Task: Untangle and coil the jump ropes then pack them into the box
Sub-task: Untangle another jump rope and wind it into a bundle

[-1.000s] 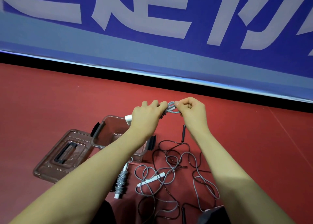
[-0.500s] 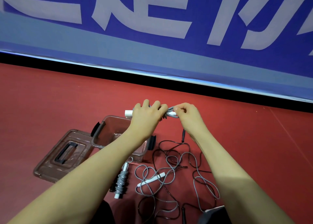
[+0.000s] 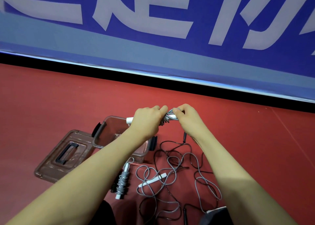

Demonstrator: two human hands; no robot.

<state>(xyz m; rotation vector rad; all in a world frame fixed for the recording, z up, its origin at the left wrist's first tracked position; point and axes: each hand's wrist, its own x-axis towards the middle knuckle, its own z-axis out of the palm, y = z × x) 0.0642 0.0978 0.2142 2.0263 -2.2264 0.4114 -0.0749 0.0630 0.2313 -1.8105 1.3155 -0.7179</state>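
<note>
My left hand [image 3: 147,121] grips a grey jump rope wound round its white handles [image 3: 167,118], held in the air above the clear box [image 3: 100,140]. My right hand [image 3: 186,118] pinches the rope's end at the bundle's right side. A second grey rope, coiled on its handles [image 3: 121,182], lies on the red floor below the box. To its right a loose grey rope with a white handle [image 3: 152,180] is tangled with a thin black rope [image 3: 172,147].
The box's clear lid with a black handle [image 3: 64,155] lies flat to the left of the box. A blue banner wall [image 3: 153,37] runs across the back, edged by a black strip. Dark clothing shows at the bottom edge.
My right hand has come closer to the left hand and lower, drawing the grey loop tight against the wound bundle. The ropes on the floor have not moved.
</note>
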